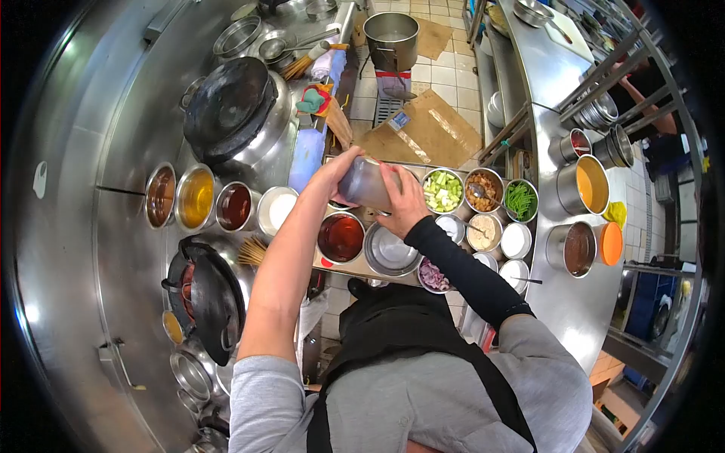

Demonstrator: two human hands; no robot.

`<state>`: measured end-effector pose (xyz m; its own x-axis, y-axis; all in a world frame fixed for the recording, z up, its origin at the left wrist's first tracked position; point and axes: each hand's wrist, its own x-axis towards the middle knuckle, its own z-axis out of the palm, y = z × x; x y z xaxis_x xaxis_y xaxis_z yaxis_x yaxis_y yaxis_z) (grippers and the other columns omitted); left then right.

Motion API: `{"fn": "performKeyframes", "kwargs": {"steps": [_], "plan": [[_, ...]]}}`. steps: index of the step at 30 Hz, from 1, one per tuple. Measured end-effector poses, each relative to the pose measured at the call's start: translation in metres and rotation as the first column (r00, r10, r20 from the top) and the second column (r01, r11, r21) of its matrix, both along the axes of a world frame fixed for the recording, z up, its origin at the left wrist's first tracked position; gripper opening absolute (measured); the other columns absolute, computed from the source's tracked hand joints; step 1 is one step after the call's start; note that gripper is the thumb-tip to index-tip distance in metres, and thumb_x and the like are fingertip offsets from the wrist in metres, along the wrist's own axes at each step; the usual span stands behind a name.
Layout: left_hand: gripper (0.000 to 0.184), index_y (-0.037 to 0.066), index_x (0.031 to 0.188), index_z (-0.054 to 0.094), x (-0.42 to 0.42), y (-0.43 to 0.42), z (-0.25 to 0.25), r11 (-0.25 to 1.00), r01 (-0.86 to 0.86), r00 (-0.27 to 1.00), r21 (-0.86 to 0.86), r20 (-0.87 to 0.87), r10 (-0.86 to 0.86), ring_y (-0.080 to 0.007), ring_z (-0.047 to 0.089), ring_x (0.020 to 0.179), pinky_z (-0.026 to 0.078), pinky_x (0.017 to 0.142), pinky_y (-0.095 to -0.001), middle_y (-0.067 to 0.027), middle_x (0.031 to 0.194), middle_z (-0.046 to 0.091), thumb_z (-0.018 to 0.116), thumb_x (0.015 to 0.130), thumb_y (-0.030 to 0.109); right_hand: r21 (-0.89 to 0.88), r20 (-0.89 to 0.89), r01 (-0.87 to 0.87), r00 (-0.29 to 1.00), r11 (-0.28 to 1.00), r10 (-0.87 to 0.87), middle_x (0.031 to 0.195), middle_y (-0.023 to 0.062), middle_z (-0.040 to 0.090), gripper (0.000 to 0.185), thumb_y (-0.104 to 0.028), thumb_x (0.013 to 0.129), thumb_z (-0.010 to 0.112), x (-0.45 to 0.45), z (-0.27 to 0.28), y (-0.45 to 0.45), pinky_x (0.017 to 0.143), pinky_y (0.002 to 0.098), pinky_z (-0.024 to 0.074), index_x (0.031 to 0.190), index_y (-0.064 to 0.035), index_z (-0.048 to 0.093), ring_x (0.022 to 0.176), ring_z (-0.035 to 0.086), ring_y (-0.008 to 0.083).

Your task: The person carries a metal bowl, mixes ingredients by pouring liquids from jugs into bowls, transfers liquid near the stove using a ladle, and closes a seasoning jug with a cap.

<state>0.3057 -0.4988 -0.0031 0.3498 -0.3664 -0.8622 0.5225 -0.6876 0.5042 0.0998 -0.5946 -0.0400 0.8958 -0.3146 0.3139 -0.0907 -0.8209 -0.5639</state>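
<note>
Both hands are on a translucent, greyish container (365,186), held tilted above the row of bowls; its contents cannot be made out. My left hand (337,175) wraps around its left side. On the opposite side my right hand (405,202) grips it with bent fingers, a black sleeve covering that forearm. Just below the hands are a metal bowl of dark red sauce (340,237) and a wide metal bowl (390,250) that looks bare or holds clear liquid. Chopped green vegetable pieces (443,191) fill a bowl right of my right hand.
Black woks (226,106) stand on the steel stove at left, with sauce and oil pots (195,198) between them. Bowls of green beans or chopped greens (521,201) and purple onion (433,275) line the right. A large pot (391,41) stands beyond, near cardboard (423,132) on the floor.
</note>
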Motion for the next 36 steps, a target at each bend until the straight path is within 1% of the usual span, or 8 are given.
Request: {"fn": "performKeyframes", "kwargs": {"steps": [10, 14, 16, 19, 22, 28, 33, 36], "plan": [[0.088, 0.014, 0.144, 0.049, -0.015, -0.009, -0.012, 0.997, -0.076, 0.997, 0.017, 0.029, 0.075, -0.0425, 0.069, 0.102, 0.063, 0.072, -0.0531, -0.0243, 0.129, 0.06, 0.051, 0.085, 0.079, 0.047, 0.038, -0.021, 0.999, 0.999, 0.02, 0.133, 0.0232, 0.049, 0.128, -0.02, 0.059, 0.092, 0.029, -0.003, -0.006, 0.104, 0.0513, 0.043, 0.163, -0.0136, 0.016, 0.122, 0.052, 0.0428], [0.092, -0.006, 0.146, 0.04, -0.033, 0.028, 0.0, 0.973, -0.179, 0.901, -0.147, 0.372, 0.222, -0.0391, 0.072, 0.094, 0.064, 0.067, -0.0461, -0.0292, 0.127, 0.06, 0.057, 0.092, 0.066, 0.168, 0.124, -0.01, 0.992, 0.986, -0.011, 0.129, 0.0258, 0.052, 0.128, -0.017, 0.061, 0.09, 0.025, 0.018, -0.021, 0.105, 0.0466, 0.0458, 0.162, -0.0061, 0.012, 0.118, 0.054, 0.0424], [0.078, -0.012, 0.14, 0.042, -0.052, 0.073, 0.007, 0.947, -0.098, 0.885, -0.306, 0.409, 0.224, -0.0294, 0.072, 0.083, 0.063, 0.065, -0.0388, -0.0231, 0.119, 0.062, 0.066, 0.093, 0.046, 0.124, 0.132, 0.066, 0.988, 0.99, -0.082, 0.136, 0.0271, 0.05, 0.127, -0.018, 0.061, 0.089, 0.025, 0.018, -0.028, 0.108, 0.0453, 0.0438, 0.161, -0.0044, 0.013, 0.124, 0.052, 0.0425], [0.063, -0.01, 0.133, 0.05, -0.111, 0.147, -0.005, 0.887, -0.292, 0.887, -0.359, 0.244, 0.391, -0.0279, 0.072, 0.082, 0.062, 0.065, -0.0375, -0.0197, 0.112, 0.064, 0.068, 0.093, 0.035, 0.226, 0.198, 0.099, 0.969, 0.969, -0.145, 0.15, 0.029, 0.043, 0.125, -0.022, 0.061, 0.09, 0.022, 0.034, -0.026, 0.117, 0.042, 0.0378, 0.159, 0.0004, 0.016, 0.14, 0.043, 0.0403], [0.052, -0.006, 0.126, 0.053, -0.173, 0.24, -0.063, 0.833, -0.469, 0.85, -0.294, 0.107, 0.516, -0.0267, 0.072, 0.083, 0.062, 0.065, -0.0367, -0.0164, 0.111, 0.063, 0.069, 0.093, 0.031, 0.188, 0.153, 0.164, 0.969, 0.968, -0.194, 0.148, 0.0292, 0.043, 0.119, -0.021, 0.061, 0.089, 0.026, 0.008, -0.021, 0.116, 0.0438, 0.0374, 0.156, 0.0019, 0.022, 0.138, 0.044, 0.0413], [0.042, -0.009, 0.115, 0.055, -0.343, 0.371, -0.116, 0.557, -0.822, 0.542, -0.121, 0.135, 0.829, -0.026, 0.072, 0.07, 0.059, 0.056, -0.0336, -0.0174, 0.096, 0.066, 0.07, 0.09, 0.022, 0.163, 0.183, 0.21, 0.954, 0.964, -0.239, 0.141, 0.0277, 0.049, 0.113, -0.025, 0.06, 0.091, 0.018, -0.007, -0.023, 0.114, 0.0449, 0.0384, 0.15, 0.0052, 0.031, 0.134, 0.048, 0.041], [0.042, -0.007, 0.112, 0.059, -0.439, 0.417, -0.153, 0.784, -0.544, 0.834, 0.299, 0.289, 0.469, -0.0282, 0.073, 0.074, 0.057, 0.061, -0.0386, -0.0234, 0.093, 0.07, 0.071, 0.086, 0.024, 0.146, 0.17, 0.202, 0.959, 0.968, -0.226, 0.133, 0.0264, 0.054, 0.103, -0.027, 0.06, 0.091, 0.024, -0.007, -0.024, 0.111, 0.0453, 0.0411, 0.143, 0.0042, 0.04, 0.127, 0.052, 0.0406], [0.044, -0.004, 0.116, 0.059, -0.493, 0.44, -0.206, 0.806, -0.414, 0.814, 0.424, 0.568, 0.119, -0.0403, 0.073, 0.082, 0.057, 0.075, -0.0463, -0.0221, 0.086, 0.072, 0.07, 0.086, 0.027, 0.143, 0.21, 0.231, 0.943, 0.962, -0.258, 0.128, 0.0257, 0.057, 0.098, -0.029, 0.06, 0.09, 0.03, -0.009, -0.024, 0.107, 0.0461, 0.0436, 0.14, 0.0021, 0.043, 0.122, 0.055, 0.0405]]}}
